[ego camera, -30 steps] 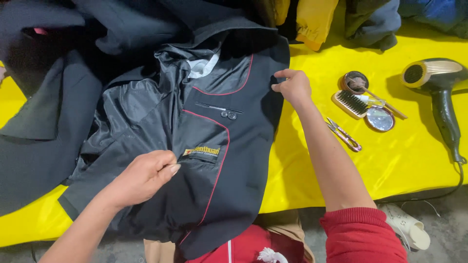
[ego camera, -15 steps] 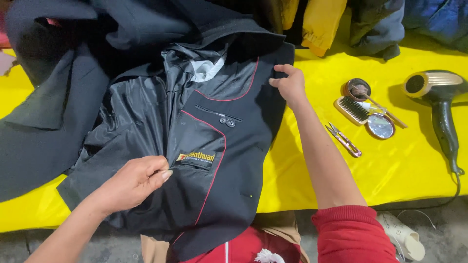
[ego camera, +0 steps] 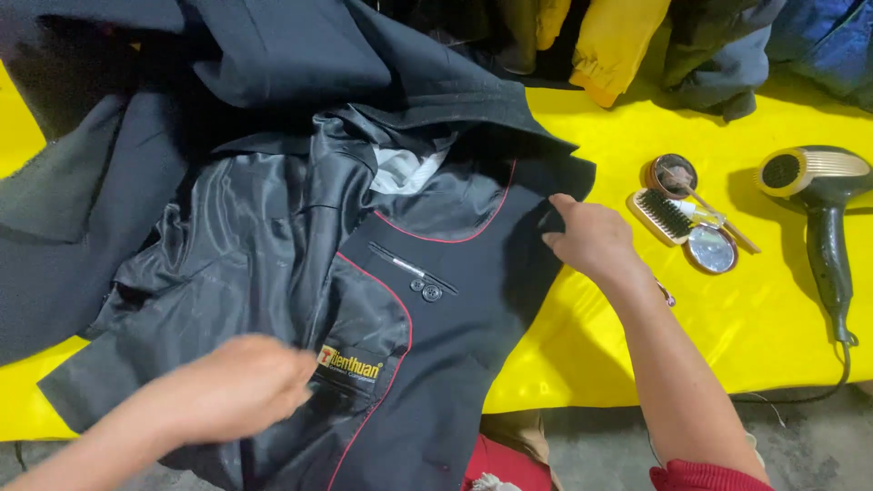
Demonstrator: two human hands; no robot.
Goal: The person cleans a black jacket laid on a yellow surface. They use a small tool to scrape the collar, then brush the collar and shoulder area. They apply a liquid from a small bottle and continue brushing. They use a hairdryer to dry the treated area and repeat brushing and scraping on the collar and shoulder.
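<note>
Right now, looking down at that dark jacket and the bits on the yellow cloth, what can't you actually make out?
Head view only:
- Left hand: motion-blurred, so its grip on the jacket lining cannot be told.
- Right hand: fingertips lie at the jacket's edge; whether they pinch the cloth is unclear.
- Hair dryer: its cord runs off the right edge.
- Small item by the right wrist: hidden behind the forearm.
- Round tin: contents too small to tell.

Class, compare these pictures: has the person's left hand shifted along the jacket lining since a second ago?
Yes. The left hand, blurred, now sits left of and below the jacket's label patch; a second ago it lay up-left of it.
</note>
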